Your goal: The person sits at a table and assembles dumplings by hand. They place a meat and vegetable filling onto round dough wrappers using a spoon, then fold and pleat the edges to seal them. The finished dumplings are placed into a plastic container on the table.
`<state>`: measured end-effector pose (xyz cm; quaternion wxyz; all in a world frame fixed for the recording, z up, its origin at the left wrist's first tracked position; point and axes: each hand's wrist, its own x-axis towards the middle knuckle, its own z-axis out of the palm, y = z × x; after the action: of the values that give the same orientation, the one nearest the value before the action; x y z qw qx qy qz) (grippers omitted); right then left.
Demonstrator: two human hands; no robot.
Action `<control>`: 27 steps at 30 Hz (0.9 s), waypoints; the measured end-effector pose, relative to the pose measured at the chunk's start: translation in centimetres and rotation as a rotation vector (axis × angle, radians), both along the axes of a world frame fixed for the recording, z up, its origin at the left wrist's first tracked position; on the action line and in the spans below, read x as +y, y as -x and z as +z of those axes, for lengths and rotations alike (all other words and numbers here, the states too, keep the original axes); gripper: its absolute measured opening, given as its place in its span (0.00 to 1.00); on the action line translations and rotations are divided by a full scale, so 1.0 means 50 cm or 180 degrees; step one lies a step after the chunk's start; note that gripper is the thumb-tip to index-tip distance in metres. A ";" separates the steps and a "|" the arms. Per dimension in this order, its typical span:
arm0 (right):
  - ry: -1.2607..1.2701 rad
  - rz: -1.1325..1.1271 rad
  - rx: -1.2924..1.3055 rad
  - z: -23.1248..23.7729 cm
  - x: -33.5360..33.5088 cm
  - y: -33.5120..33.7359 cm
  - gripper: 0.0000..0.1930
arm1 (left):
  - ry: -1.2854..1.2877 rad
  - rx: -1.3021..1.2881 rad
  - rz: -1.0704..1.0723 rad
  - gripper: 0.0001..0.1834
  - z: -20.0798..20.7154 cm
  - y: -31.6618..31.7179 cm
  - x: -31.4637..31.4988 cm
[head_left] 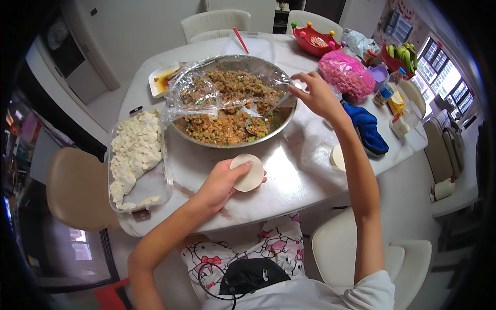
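My left hand (223, 182) holds a round white dumpling wrapper (247, 172) flat on its fingers, above the white table's (281, 178) near edge. My right hand (315, 94) grips the handle of a metal spoon (262, 120) whose bowl rests in the minced filling. The filling, brown with green bits, fills a large metal bowl (281, 130) half covered by crumpled cling film (194, 93). A clear tray (155, 186) at my left holds several folded dumplings (135, 147).
A stack of wrappers (337, 157) in plastic lies right of the bowl, beside a blue cloth (368, 128). Farther back are a pink bag (347, 74), a red dish (313, 41), bananas (405, 54), bottles, and a white sauce plate (161, 78). Chairs ring the table.
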<state>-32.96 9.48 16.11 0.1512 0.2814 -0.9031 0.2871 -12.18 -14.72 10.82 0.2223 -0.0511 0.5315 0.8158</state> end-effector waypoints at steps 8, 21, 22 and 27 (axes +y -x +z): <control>-0.0703 0.0299 -0.1123 0.056 -0.012 0.042 0.15 | -0.0236 -0.0141 -0.0139 0.20 -0.029 -0.006 -0.032; 0.0863 0.1462 -0.0146 0.073 -0.126 -0.118 0.07 | -0.0657 -0.0689 0.0380 0.23 -0.014 0.004 -0.085; 0.0828 0.1458 0.0010 0.073 -0.126 -0.119 0.06 | -0.0639 -0.0769 0.0436 0.23 -0.014 0.003 -0.084; 0.0654 0.1542 0.0379 0.047 -0.117 -0.116 0.02 | -0.0664 -0.0886 0.0451 0.25 -0.020 -0.006 -0.083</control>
<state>-27.18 3.64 18.47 0.1587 0.4889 -0.7650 0.3879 -11.88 -18.90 9.83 0.2398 -0.1774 0.4032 0.8651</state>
